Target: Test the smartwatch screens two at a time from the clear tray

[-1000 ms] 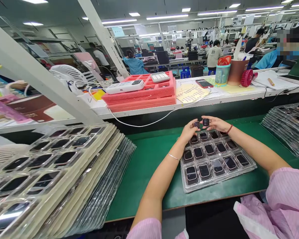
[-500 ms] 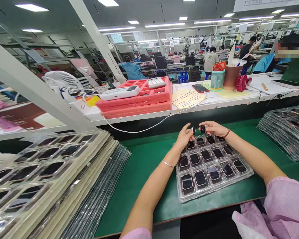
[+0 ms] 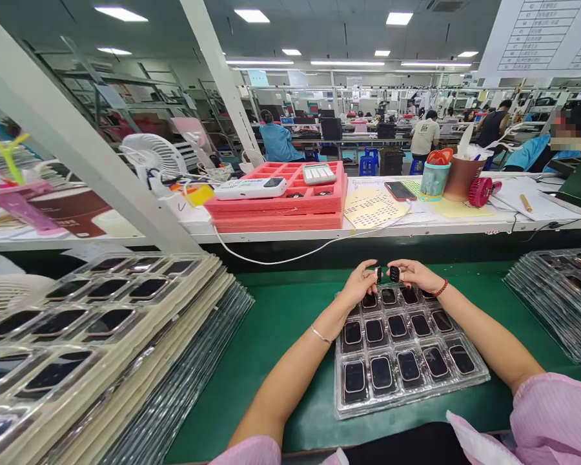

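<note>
My left hand (image 3: 361, 282) pinches a small dark smartwatch body (image 3: 378, 275), seen nearly edge-on. Close to it on the right, my right hand (image 3: 417, 276) grips another watch body (image 3: 394, 274) with its dark face showing. Both are held just above the far edge of a clear plastic tray (image 3: 416, 389), with a small gap between them. Rows of square watch bodies with black screens and pale rims, such as one watch (image 3: 381, 372), lie in the tray's pockets. My hands cover part of its far row.
Tall stacks of watch trays stand on the left (image 3: 174, 310) and on the right (image 3: 552, 303) of the green bench (image 3: 252, 368). Behind, a white shelf holds red foam trays (image 3: 275, 216), a phone (image 3: 399, 190), a pen cup (image 3: 436, 181) and a white cable (image 3: 271, 262).
The view has tilted up, so the bench and hands sit lower in the picture. Both hands keep their watch bodies; the left one has turned slightly, and the two pieces are a little closer.
</note>
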Action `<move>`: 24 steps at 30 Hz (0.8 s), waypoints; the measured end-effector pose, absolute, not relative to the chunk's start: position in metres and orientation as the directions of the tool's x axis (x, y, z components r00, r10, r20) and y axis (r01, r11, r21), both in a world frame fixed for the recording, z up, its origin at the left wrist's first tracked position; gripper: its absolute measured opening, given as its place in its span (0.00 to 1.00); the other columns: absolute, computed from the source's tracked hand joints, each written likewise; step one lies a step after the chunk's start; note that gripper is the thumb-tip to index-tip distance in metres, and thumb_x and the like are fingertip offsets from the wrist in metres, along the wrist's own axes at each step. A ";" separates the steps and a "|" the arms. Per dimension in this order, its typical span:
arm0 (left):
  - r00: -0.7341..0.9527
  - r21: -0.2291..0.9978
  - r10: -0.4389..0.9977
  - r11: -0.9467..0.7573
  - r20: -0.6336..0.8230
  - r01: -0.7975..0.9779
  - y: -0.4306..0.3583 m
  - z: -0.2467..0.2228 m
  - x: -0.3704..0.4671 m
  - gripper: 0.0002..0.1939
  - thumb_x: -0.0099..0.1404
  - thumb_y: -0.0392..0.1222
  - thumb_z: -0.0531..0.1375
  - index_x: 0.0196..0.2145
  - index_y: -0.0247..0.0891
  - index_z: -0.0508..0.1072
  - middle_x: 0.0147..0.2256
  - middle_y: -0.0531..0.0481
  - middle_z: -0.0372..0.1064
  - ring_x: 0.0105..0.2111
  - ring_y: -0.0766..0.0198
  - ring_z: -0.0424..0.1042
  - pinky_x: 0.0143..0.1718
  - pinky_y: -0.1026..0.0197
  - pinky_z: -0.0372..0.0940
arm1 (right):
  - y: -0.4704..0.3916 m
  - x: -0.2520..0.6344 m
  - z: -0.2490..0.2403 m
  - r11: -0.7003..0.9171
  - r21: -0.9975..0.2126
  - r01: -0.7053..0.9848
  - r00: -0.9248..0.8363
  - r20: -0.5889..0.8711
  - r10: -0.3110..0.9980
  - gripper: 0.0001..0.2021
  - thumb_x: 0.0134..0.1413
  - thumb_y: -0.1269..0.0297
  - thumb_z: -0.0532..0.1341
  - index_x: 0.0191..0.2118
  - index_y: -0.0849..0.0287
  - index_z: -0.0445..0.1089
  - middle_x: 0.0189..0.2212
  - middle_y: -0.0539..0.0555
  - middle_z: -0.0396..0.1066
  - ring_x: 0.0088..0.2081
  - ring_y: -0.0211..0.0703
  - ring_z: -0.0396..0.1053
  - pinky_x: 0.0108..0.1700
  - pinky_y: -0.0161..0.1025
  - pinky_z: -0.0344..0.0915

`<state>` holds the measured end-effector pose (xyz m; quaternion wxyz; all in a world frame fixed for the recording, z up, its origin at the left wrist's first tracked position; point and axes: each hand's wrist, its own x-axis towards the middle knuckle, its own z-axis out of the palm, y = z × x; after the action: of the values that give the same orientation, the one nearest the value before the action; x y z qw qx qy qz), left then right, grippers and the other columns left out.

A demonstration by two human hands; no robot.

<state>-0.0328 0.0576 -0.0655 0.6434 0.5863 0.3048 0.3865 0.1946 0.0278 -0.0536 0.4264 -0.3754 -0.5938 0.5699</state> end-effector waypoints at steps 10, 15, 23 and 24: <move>0.516 0.988 0.854 0.016 0.068 -0.157 0.061 -0.067 -0.031 0.31 0.57 0.48 0.67 0.54 0.33 0.63 0.33 0.51 0.71 0.19 0.73 0.70 0.19 0.68 0.58 | 0.032 0.196 -0.056 0.057 -0.998 -0.008 -0.323 0.057 0.945 0.27 0.44 0.57 0.72 0.51 0.61 0.72 0.45 0.60 0.77 0.19 0.27 0.61 0.21 0.30 0.64; 0.525 0.982 0.849 0.043 0.060 -0.182 0.061 -0.066 -0.030 0.31 0.57 0.49 0.68 0.53 0.33 0.64 0.33 0.51 0.73 0.18 0.73 0.69 0.19 0.68 0.57 | 0.031 0.197 -0.057 0.066 -0.998 -0.008 -0.316 0.065 0.947 0.26 0.49 0.57 0.71 0.54 0.59 0.70 0.44 0.58 0.77 0.20 0.28 0.62 0.22 0.31 0.65; 0.536 0.975 0.844 0.095 0.030 -0.203 0.058 -0.060 -0.035 0.31 0.57 0.49 0.67 0.56 0.35 0.65 0.42 0.43 0.75 0.22 0.72 0.72 0.22 0.67 0.59 | 0.025 0.196 -0.055 0.055 -0.996 -0.071 -0.307 0.074 0.949 0.25 0.55 0.57 0.68 0.57 0.57 0.67 0.50 0.61 0.75 0.22 0.30 0.68 0.26 0.33 0.70; 0.541 0.972 0.841 0.110 0.020 -0.206 0.057 -0.060 -0.036 0.32 0.58 0.49 0.66 0.56 0.35 0.65 0.43 0.42 0.75 0.24 0.70 0.73 0.22 0.67 0.59 | 0.025 0.196 -0.054 0.043 -0.998 -0.056 -0.321 0.059 0.945 0.26 0.55 0.57 0.68 0.58 0.57 0.66 0.49 0.61 0.75 0.23 0.31 0.70 0.26 0.33 0.71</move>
<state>-0.0359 0.0572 -0.0595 0.6861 0.5475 0.2898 0.3814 0.1956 0.0245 -0.0545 0.4360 -0.3864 -0.5756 0.5738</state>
